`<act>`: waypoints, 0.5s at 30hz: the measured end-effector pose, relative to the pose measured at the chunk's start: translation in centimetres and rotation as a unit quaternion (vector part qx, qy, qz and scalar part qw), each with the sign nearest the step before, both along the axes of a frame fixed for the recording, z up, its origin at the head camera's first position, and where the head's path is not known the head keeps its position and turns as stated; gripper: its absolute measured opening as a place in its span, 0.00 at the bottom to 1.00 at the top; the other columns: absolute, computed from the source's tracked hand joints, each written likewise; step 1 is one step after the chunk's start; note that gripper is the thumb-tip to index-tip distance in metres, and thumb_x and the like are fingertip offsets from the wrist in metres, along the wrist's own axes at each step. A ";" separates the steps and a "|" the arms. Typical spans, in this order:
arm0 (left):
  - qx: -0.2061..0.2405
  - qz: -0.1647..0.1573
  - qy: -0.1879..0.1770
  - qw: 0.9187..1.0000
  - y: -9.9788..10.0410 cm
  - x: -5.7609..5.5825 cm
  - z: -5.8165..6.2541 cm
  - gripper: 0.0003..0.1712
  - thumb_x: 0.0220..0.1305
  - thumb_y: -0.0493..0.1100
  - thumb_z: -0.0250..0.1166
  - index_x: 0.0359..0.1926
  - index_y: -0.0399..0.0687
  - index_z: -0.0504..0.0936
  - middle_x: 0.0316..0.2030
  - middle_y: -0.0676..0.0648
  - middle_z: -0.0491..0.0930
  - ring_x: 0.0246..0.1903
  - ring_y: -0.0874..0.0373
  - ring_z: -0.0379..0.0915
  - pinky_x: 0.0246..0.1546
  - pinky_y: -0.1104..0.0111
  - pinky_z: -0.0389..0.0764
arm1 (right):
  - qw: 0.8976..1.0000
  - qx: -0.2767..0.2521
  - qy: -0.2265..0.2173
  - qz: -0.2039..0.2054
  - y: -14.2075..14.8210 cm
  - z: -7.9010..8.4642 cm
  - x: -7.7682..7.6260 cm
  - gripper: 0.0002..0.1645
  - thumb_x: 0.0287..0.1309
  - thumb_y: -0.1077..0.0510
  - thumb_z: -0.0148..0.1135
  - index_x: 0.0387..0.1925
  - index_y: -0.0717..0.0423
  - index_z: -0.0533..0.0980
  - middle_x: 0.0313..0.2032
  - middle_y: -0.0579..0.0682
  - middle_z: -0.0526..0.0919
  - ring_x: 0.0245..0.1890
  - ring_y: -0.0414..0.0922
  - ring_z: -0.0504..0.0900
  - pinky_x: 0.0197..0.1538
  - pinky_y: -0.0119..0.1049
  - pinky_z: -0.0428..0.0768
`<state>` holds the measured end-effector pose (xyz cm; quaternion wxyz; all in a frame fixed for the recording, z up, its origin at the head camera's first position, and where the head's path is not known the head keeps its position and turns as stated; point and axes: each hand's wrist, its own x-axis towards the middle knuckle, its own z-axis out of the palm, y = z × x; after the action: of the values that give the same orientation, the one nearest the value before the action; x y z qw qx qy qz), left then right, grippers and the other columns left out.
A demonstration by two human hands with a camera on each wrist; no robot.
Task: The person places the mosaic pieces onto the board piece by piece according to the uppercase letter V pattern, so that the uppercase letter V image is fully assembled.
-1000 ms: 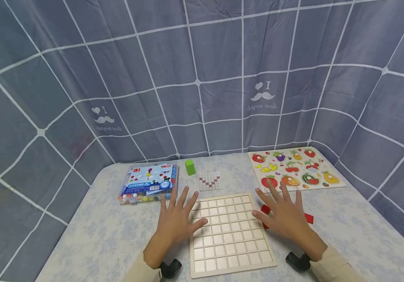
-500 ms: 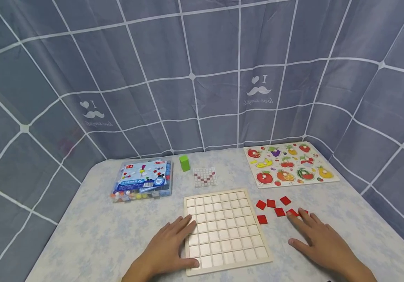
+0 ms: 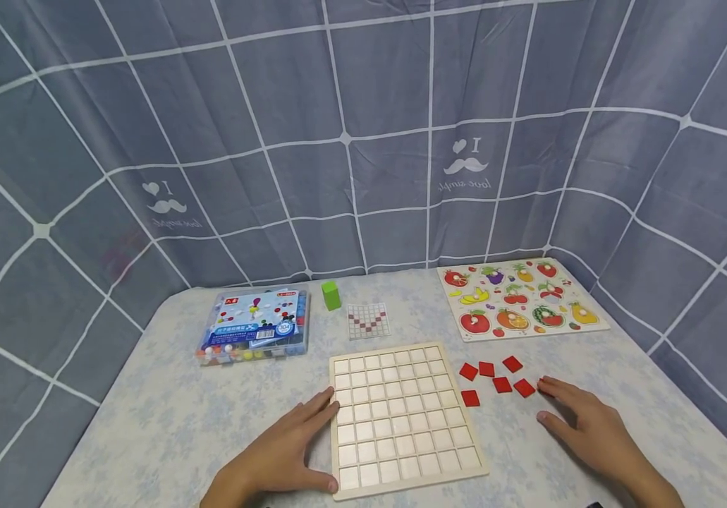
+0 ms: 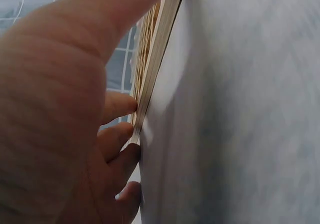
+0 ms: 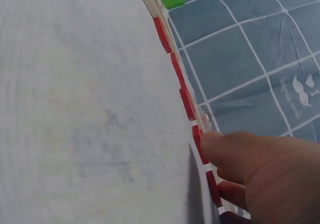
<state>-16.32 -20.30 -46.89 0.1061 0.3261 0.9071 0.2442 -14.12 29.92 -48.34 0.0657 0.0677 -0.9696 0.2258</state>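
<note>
A square wooden grid board point(image 3: 407, 416) lies on the table. My left hand point(image 3: 280, 444) rests along its left edge, thumb near the front corner and fingertips against the side; the left wrist view shows the fingers point(image 4: 120, 108) touching the board's rim point(image 4: 155, 58). Right of the board lie several small red square tiles point(image 3: 502, 384). Beside the rightmost of them is my right hand point(image 3: 591, 430), thumb and index finger apart. A bit of red shows at the index fingertip, where a tile is mostly covered. In the right wrist view, a red tile point(image 5: 214, 189) sits right by the fingers.
Behind the board lies a small pattern card point(image 3: 368, 321) with a red V. A green block point(image 3: 331, 295) stands left of it, beside a clear plastic box point(image 3: 258, 324) of coloured pieces. A fruit puzzle board point(image 3: 515, 300) lies at the back right, before a grey-blue checked curtain point(image 3: 395, 176).
Both hands have come down from spread above the board and tiles. The left now touches the board's left edge; the right has drawn back to the rightmost tiles, uncovering the others.
</note>
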 end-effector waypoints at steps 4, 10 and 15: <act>0.006 0.008 0.019 1.000 -0.3 0.0 -0.1 0.64 0.50 0.76 0.69 0.76 0.42 0.61 0.78 0.42 0.52 0.74 0.42 0.52 0.64 0.41 0.64 | 1.000 -0.019 0.021 -0.008 0.2 -0.4 -0.1 0.27 0.58 0.54 0.74 0.57 0.60 0.80 0.60 0.62 0.78 0.60 0.66 0.73 0.52 0.71 0.68; 0.019 0.010 0.053 0.998 -0.6 -0.1 -0.4 0.61 0.51 0.76 0.69 0.75 0.42 0.65 0.76 0.42 0.58 0.73 0.44 0.56 0.62 0.44 0.67 | 0.997 -0.043 0.067 -0.012 0.3 -0.9 -0.3 0.18 0.60 0.61 0.72 0.51 0.60 0.83 0.56 0.60 0.81 0.56 0.65 0.75 0.50 0.68 0.69; 0.044 0.012 0.056 0.997 -0.6 -0.1 -0.9 0.55 0.51 0.75 0.70 0.73 0.49 0.69 0.75 0.43 0.60 0.72 0.43 0.57 0.60 0.40 0.67 | 0.993 -0.051 0.106 -0.005 0.5 -1.2 -0.5 0.15 0.57 0.69 0.70 0.47 0.60 0.85 0.52 0.60 0.81 0.53 0.64 0.76 0.48 0.65 0.70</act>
<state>-16.45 -20.88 -47.82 0.0384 0.3329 0.9037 0.2663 -14.65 30.42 -49.52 0.1726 0.0833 -0.9446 0.2666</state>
